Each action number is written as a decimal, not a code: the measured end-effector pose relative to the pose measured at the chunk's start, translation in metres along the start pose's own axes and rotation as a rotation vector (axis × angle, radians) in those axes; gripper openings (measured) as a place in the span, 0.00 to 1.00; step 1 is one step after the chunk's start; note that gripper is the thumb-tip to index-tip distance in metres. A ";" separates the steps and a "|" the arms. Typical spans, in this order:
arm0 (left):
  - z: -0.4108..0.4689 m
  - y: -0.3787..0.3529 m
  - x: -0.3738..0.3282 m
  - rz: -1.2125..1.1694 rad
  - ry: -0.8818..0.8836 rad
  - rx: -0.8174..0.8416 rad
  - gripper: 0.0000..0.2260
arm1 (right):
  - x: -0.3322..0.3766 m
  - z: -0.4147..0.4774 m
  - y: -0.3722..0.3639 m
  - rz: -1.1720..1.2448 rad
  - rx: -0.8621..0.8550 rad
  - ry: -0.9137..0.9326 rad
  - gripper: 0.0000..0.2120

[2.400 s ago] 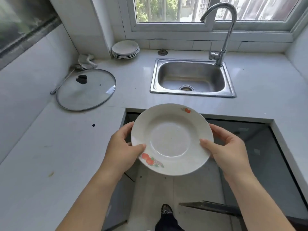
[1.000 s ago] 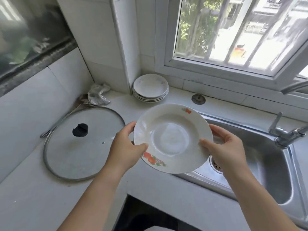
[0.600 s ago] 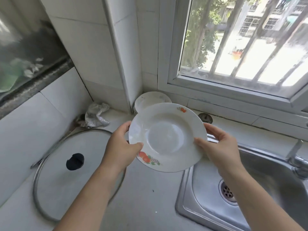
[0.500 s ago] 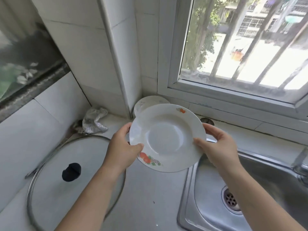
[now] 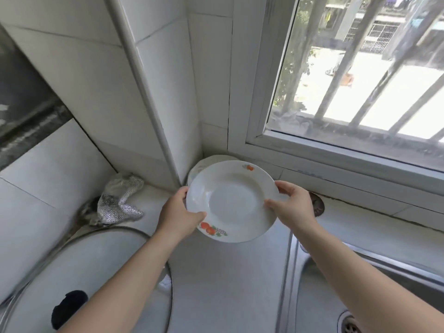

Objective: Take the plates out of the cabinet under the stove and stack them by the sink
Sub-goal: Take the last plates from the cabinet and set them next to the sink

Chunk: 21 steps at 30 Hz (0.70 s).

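Now, plate (image 5: pixel 230 200) in two-sided grip, L hand (image 5: pixel 177 215) + R hand (image 5: pixel 292 205), over corner stack (image 5: pixel 206 162) nr sink (image 5: pixel 296 260)

The plate (image 5: pixel 231 200) is white with orange fruit prints on its rim. The cloth (image 5: pixel 117 200) is silvery mesh. The lid (image 5: pixel 96 272) carries a black knob (image 5: pixel 68 308).

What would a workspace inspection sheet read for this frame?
Surface: white counter between glass lid and steel sink.
Job's things: fruit-print plate held over the plate stack in the corner; contact cannot be told.
Clutter: glass lid, mesh cloth, round stopper by the sill.
Grippers: left hand and right hand grip opposite plate rims.
Cables: nothing seen.
Surroundings: tiled wall, barred window.
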<state>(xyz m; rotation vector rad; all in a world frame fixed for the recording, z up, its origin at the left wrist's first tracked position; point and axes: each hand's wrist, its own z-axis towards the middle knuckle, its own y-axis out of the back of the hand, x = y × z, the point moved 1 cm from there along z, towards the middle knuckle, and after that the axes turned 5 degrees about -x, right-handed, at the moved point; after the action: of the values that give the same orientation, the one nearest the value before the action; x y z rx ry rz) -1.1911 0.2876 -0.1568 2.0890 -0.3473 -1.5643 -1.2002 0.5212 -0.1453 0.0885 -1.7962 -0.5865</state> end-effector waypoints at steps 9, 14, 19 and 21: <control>0.048 -0.011 0.009 0.118 0.044 -0.038 0.21 | 0.002 0.044 -0.034 -0.122 0.063 0.034 0.17; 0.061 -0.014 0.013 0.123 0.045 -0.040 0.23 | 0.000 0.060 -0.043 -0.161 0.072 0.044 0.17; 0.067 -0.018 0.019 0.136 0.054 -0.045 0.24 | -0.005 0.068 -0.050 -0.210 0.064 0.047 0.19; 0.068 -0.020 0.020 0.140 0.053 -0.051 0.24 | -0.007 0.071 -0.052 -0.222 0.064 0.055 0.20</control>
<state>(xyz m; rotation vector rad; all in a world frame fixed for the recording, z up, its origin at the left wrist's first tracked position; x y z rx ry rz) -1.2510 0.2783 -0.1976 2.0179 -0.4204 -1.4192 -1.2752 0.5027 -0.1876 0.3478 -1.7640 -0.6774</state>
